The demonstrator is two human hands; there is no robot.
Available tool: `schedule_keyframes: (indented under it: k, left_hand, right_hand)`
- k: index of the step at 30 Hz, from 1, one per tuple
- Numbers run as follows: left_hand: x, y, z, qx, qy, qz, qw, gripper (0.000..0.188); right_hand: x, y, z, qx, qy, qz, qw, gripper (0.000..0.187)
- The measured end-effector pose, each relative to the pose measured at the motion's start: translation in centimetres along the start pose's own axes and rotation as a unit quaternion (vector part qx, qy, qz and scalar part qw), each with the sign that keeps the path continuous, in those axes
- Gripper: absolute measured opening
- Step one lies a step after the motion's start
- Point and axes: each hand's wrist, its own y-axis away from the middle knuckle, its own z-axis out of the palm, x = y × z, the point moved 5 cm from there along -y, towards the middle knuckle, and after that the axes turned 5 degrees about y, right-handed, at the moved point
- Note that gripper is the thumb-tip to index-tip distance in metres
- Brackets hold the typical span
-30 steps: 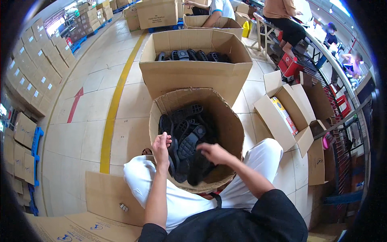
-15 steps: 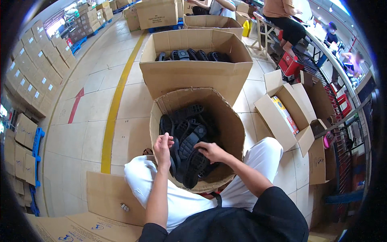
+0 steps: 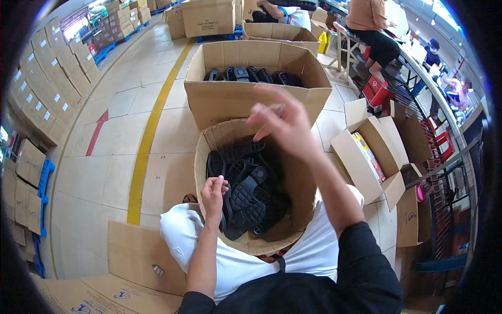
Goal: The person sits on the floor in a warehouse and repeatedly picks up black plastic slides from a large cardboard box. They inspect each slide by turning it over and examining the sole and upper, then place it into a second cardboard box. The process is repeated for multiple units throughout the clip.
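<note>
Black shoe soles (image 3: 256,186) lie heaped in the open cardboard box (image 3: 307,188) between my knees. My right hand (image 3: 282,123) is raised over the far part of this box, blurred by motion, with its fingers apart and nothing in them. Beside the box's left wall, my left hand (image 3: 214,194) is closed in a pinch above the soles. Whatever it may hold is too small to make out. At the top edge of the picture, a dark sole-shaped thing (image 3: 290,4) appears above the far boxes, partly cut off.
Beyond my box stands a larger carton (image 3: 251,99) with more black soles. An open carton (image 3: 361,157) with a colourful package sits to the right. Flattened cardboard (image 3: 141,256) lies at lower left. A yellow floor line (image 3: 151,136) runs along the left; a person (image 3: 371,31) is at far right.
My right hand has let go of a black sole and swung up and forward out of the heap. The dark shape at the top edge is new. My left hand has barely moved.
</note>
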Motion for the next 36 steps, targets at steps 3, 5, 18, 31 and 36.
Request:
schedule_keyframes:
  k: [3, 5, 18, 31, 36]
  left_hand:
    - [0.1, 0.4, 0.2, 0.0, 0.011, 0.003, 1.0, 0.017]
    - [0.6, 0.5, -0.1, 0.02, 0.021, -0.001, 1.0, 0.018]
    - [1.2, 0.6, -2.4, 0.172, 0.15, 0.012, 0.973, 0.015]
    - [0.5, 0.8, -2.7, 0.16, 0.122, -0.062, 0.978, 0.015]
    - [-1.4, 0.4, -2.3, 0.139, 0.068, -0.089, 0.984, 0.049]
  right_hand:
    - [0.8, 2.3, 3.9, -0.058, 0.127, -0.027, 0.99, 0.03]
    - [3.0, 2.6, 5.0, -0.037, 0.128, -0.004, 0.991, 0.026]
    - [31.3, 14.9, 9.8, -0.107, 0.003, 0.504, 0.857, 0.041]
    - [37.5, 15.2, 20.1, 0.018, -0.083, 0.564, 0.822, 0.051]
    - [30.7, 13.1, 16.2, 0.015, -0.4, 0.559, 0.726, 0.017]
